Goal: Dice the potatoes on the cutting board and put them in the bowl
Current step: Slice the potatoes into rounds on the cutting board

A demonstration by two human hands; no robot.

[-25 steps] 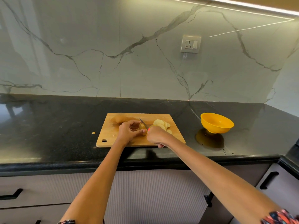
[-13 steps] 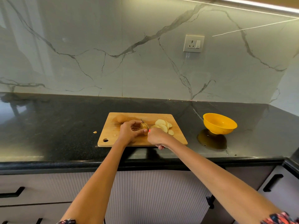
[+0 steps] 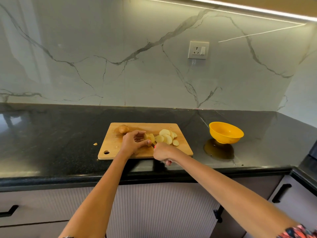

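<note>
A wooden cutting board (image 3: 183,148) lies on the black counter. My left hand (image 3: 133,143) holds a partly sliced potato (image 3: 148,136) at the board's middle. My right hand (image 3: 163,152) grips a knife with a red handle; its blade is down against the potato and mostly hidden. Several round potato slices (image 3: 167,137) lie to the right of the hands. A whole unpeeled potato (image 3: 123,129) sits at the board's far left corner. The yellow bowl (image 3: 225,133) stands to the right of the board.
A small potato scrap (image 3: 95,144) lies on the black counter (image 3: 51,143) left of the board. A wall socket (image 3: 198,50) is on the marble backsplash. Drawers with black handles run below the counter edge.
The knife blade, raised and visible a second ago, has come down into the potato. One more slice now leans by the pile. Both hands stay in place.
</note>
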